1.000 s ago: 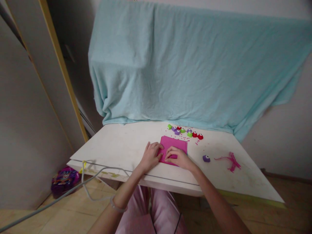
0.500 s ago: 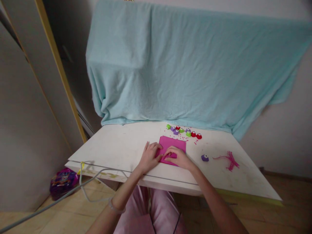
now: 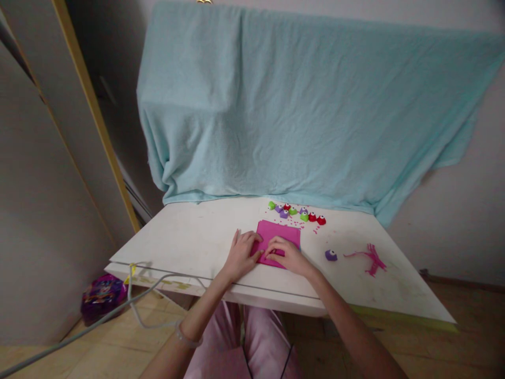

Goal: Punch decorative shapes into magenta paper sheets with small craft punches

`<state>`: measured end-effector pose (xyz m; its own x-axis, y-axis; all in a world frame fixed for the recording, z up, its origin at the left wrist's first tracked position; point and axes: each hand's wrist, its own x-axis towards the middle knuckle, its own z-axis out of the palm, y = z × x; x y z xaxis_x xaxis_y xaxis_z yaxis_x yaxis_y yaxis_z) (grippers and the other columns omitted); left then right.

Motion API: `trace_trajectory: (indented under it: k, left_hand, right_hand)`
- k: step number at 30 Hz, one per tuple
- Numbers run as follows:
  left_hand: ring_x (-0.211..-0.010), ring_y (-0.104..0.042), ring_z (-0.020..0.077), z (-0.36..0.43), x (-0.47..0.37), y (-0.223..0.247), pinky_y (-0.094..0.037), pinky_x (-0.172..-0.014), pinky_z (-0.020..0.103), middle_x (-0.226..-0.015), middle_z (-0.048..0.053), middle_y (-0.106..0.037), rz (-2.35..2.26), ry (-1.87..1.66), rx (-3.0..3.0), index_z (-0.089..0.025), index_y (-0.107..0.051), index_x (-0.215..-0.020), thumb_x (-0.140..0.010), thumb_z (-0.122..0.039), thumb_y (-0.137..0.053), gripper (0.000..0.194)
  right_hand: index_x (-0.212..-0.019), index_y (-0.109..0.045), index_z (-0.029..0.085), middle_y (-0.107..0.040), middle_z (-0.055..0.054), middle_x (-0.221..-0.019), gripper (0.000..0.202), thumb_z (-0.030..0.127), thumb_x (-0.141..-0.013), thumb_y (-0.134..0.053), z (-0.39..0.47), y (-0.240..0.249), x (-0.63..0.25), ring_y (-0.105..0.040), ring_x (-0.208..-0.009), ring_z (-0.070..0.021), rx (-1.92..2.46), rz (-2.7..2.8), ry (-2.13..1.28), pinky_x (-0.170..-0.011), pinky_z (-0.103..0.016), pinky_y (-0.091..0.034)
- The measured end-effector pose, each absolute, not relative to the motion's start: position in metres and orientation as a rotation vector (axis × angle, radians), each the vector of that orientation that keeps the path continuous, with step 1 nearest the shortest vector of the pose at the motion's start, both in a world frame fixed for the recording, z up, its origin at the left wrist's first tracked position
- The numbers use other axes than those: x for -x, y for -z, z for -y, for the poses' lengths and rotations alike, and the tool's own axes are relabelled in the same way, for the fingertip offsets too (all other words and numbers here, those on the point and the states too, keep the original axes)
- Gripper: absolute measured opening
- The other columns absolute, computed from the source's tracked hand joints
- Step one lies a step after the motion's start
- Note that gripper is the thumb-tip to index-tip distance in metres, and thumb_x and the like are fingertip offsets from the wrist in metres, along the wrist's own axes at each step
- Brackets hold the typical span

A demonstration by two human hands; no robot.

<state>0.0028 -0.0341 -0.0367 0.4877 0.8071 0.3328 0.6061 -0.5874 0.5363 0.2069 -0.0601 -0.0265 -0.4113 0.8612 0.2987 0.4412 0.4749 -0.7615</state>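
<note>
So, in the head view, the pink paper (image 3: 272,229) lies flat near the front of the white counter (image 3: 189,237), and both hands are on it. The left hand (image 3: 240,257) rests at its left side, with its fingers a bit spread and its thumb out. The right hand (image 3: 290,258) is curled over the middle, its thumb and fingers close together. I cannot tell if they pinch anything.

The paper looks thin, so it could crease or rip if the right hand pulls while the left hand presses. It looks like more than one sheet, so the sheets could slide apart if the left hand lets up.

Lots of tiny pink bits (image 3: 302,223) lie just behind it, near the little toys with eyes (image 3: 321,220). A quick bump could scatter them. The grey cord (image 3: 169,275) loops near the left arm and could snag it.
</note>
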Motion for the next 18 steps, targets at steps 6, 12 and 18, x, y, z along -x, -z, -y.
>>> trace_trajectory:
  k: [6, 12, 18]
  left_hand:
    - [-0.123, -0.045, 0.0217, 0.033, -0.002, 0.036, -0.001, -0.116, 0.051, -0.117, 0.003, -0.058, -1.186, -0.79, -2.385, -0.028, -0.055, -0.109, -0.084, -0.026, -0.056, 0.025]
    - [-0.121, -0.046, 0.0209, 0.035, -0.002, 0.036, -0.001, -0.116, 0.05, -0.117, 0.002, -0.057, -1.177, -0.815, -2.395, -0.028, -0.054, -0.109, -0.083, -0.025, -0.057, 0.026]
    - [-0.118, -0.047, 0.0197, 0.039, -0.005, 0.034, 0.0, -0.117, 0.049, -0.116, 0.002, -0.056, -1.188, -0.839, -2.423, -0.027, -0.052, -0.109, -0.084, -0.027, -0.056, 0.025]
  right_hand:
    - [-0.085, -0.073, 0.023, -0.057, -0.005, -0.099, 0.013, 0.035, -0.083, -0.067, 0.064, 0.023, -0.218, -0.057, -0.096, -0.0187, 1.066, 2.046, -0.829, -0.091, -0.035, -0.044]
    - [-0.085, -0.074, 0.022, -0.057, -0.006, -0.101, 0.018, 0.038, -0.083, -0.066, 0.068, 0.019, -0.228, -0.057, -0.099, -0.0193, 1.011, 2.077, -0.886, -0.092, -0.035, -0.044]
    - [-0.107, -0.068, 0.022, -0.062, -0.006, -0.101, 0.032, 0.038, -0.079, -0.071, 0.066, 0.013, -0.23, -0.058, -0.097, -0.0193, 1.007, 2.1, -0.909, -0.09, -0.034, -0.045]
